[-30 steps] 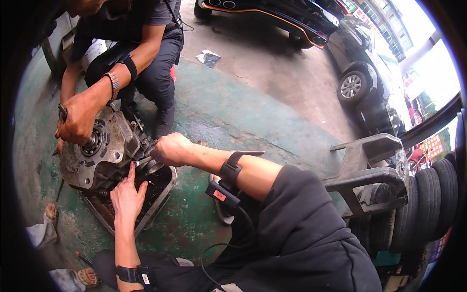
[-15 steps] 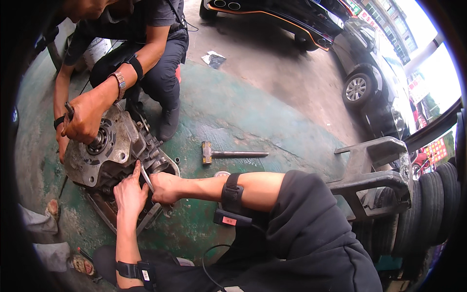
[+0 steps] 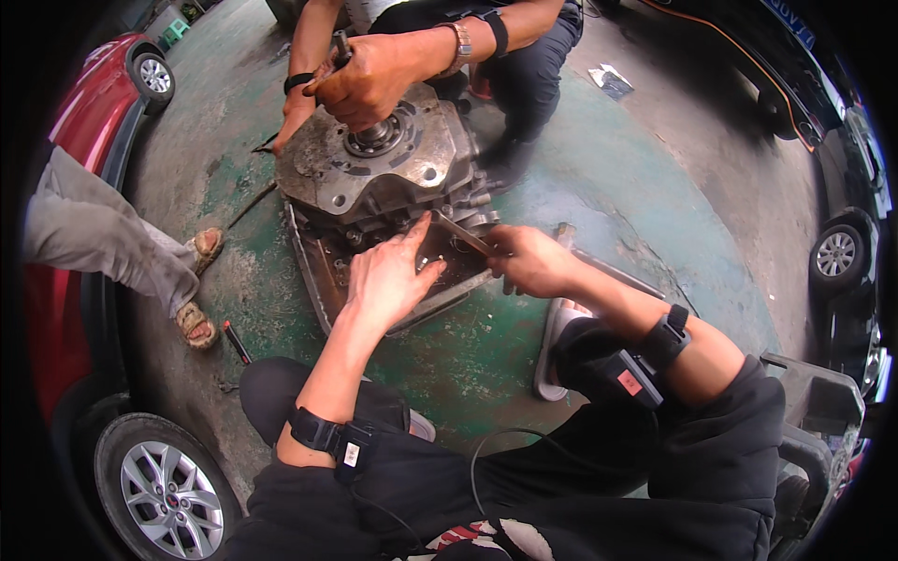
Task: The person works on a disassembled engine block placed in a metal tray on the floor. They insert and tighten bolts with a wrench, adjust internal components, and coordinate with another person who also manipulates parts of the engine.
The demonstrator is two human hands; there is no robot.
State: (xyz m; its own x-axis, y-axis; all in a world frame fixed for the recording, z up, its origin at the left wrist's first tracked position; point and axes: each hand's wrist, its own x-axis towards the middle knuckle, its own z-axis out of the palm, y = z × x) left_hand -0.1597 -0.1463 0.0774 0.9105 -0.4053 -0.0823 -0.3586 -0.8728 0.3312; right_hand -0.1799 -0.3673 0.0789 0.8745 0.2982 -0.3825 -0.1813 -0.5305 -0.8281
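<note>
A heavy metal gearbox-like housing stands on the floor in front of me, its round bearing on top. Below it lies a dark open pan with oily residue. My right hand grips a flat metal bar, which slants up and left against the housing's lower side. My left hand is over the pan, index finger stretched to the bar's far end and thumb apart. Its other fingers are partly hidden. A co-worker's hand grips a dark tool above the bearing; the other reaches behind the housing.
A hammer lies right of the housing, partly behind my right forearm. At left, a person's sandalled foot is near a red car and a black-and-orange tool. A black car stands at right, above a metal frame.
The view has swung left, bringing the red car in. My right hand, still on the bar, sits farther from my left hand. The co-worker's hand stays over the bearing.
</note>
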